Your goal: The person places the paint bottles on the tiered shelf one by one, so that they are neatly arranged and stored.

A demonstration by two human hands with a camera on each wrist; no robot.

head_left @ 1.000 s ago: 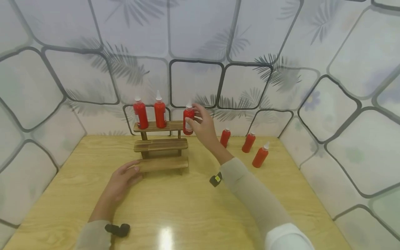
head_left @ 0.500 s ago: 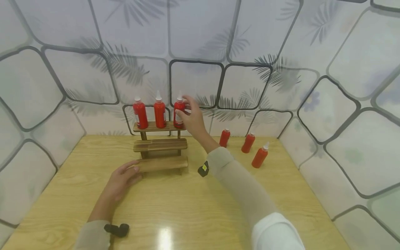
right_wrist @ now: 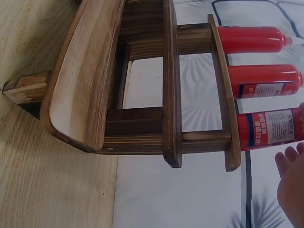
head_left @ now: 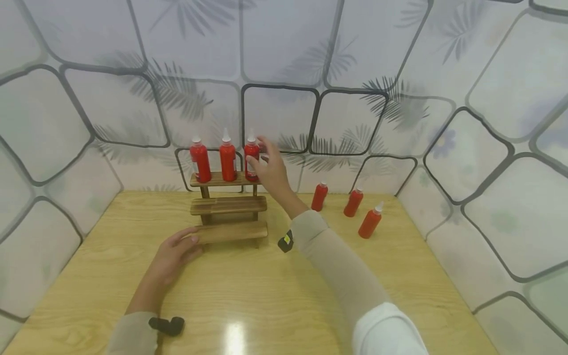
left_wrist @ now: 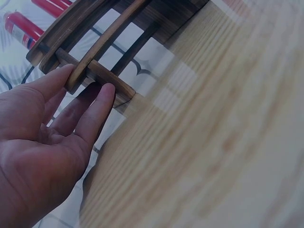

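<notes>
A three-tier wooden display rack [head_left: 228,206] stands on the table. My left hand [head_left: 174,254] holds the left end of its lowest shelf, fingertips at the shelf end and the leg in the left wrist view. On the top shelf, my right hand [head_left: 274,170] pinches a red squeeze bottle [head_left: 251,165] with a white nozzle, thumb in front and fingers behind. Its base meets the shelf's right end, and its label [right_wrist: 275,127] shows in the right wrist view. Left of it on that shelf stand a second red bottle [head_left: 228,162] and a third bottle [head_left: 201,163], both upright.
Three more red bottles stand on the table to the right: one near the wall [head_left: 319,196], a middle bottle [head_left: 353,202] and a front bottle [head_left: 370,222] with its nozzle showing. Patterned wall panels [head_left: 284,118] close off the back and both sides of the table [head_left: 266,301].
My right hand has moved left with its bottle, from beside the rack onto the top shelf's right end, shifting slightly closer to the middle bottle. My left hand has stayed put.
</notes>
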